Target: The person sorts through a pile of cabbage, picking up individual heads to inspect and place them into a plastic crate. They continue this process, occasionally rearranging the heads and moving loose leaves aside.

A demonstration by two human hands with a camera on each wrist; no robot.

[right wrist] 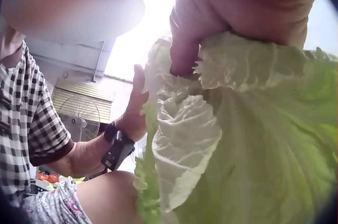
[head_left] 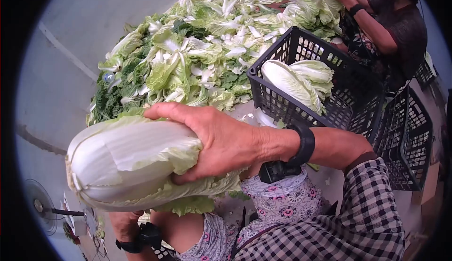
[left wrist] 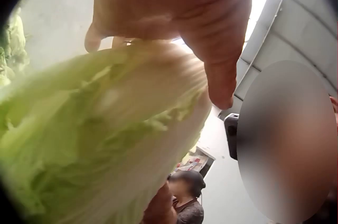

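Observation:
A large napa cabbage [head_left: 127, 159] is held in the air over my lap, its white stem end to the left. My right hand [head_left: 212, 141] grips it from above, fingers and thumb curled round the leafy end; in the right wrist view the fingers [right wrist: 185, 55] dig into the pale leaves [right wrist: 232, 145]. My left hand [head_left: 125, 225] is under the cabbage, mostly hidden by it. In the left wrist view the left hand's palm [left wrist: 174, 7] lies against the cabbage [left wrist: 100, 139] with the thumb [left wrist: 222, 79] wrapped round its side.
A big heap of loose cabbage leaves [head_left: 197, 49] covers the floor ahead. A black plastic crate [head_left: 362, 105] at the right holds trimmed cabbages [head_left: 296, 82]; another black crate [head_left: 409, 138] stands beside it. A second person [head_left: 391, 30] works at the far right. A fan [head_left: 40, 204] stands at the left.

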